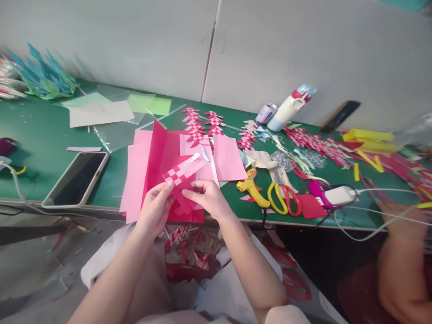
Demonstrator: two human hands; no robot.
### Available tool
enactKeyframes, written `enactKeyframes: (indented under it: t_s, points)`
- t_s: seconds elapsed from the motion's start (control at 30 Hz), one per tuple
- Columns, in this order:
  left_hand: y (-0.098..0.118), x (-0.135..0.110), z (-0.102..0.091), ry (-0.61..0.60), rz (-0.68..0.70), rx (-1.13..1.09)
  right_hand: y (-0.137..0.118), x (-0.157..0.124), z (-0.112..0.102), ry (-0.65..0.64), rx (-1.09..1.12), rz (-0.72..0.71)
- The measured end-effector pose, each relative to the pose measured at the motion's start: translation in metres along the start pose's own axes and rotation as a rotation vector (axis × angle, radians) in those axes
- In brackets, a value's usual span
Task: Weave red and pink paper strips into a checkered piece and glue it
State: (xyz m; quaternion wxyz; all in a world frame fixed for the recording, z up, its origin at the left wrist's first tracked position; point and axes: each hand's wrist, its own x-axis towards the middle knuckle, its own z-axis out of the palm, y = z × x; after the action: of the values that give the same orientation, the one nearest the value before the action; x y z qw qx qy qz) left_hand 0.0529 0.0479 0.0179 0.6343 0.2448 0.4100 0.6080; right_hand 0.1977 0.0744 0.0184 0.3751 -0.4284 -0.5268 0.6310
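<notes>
Between my two hands is a small piece of woven paper strips (pixel 175 174), checkered red and pale pink, with loose strip ends pointing up and right. My left hand (pixel 158 202) pinches its lower left edge between thumb and fingers. On its right side, my right hand (pixel 205 195) has thumb and fingers closed on the red strips. Beneath them lie sheets of red paper (pixel 172 139) and pink paper (pixel 135 168), one red sheet folded upright. Finished woven checkered pieces (pixel 194 126) lie just beyond the sheets.
To the left lies a phone (pixel 76 180). On the right are a yellow glue gun (pixel 253 189), scissors (pixel 283 198), a purple-and-white charger (pixel 337 196) and cables. Behind stand a can (pixel 266 113) and a bottle (pixel 290 108). A co-worker's arm (pixel 403 252) reaches in at far right.
</notes>
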Motion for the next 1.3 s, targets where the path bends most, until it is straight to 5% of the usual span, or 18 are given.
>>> enactKeyframes:
  t_s: [0.27,0.6,1.3]
  points:
    - [0.002,0.002,-0.003,0.090,-0.010,0.099,-0.020,-0.009,-0.017,-0.064,-0.005,0.104]
    - [-0.004,0.001,-0.004,0.118,0.017,0.186,-0.011,-0.006,-0.024,-0.132,-0.081,0.108]
    - [-0.003,-0.001,-0.008,0.078,-0.011,0.244,-0.016,-0.006,-0.028,-0.061,-0.127,0.138]
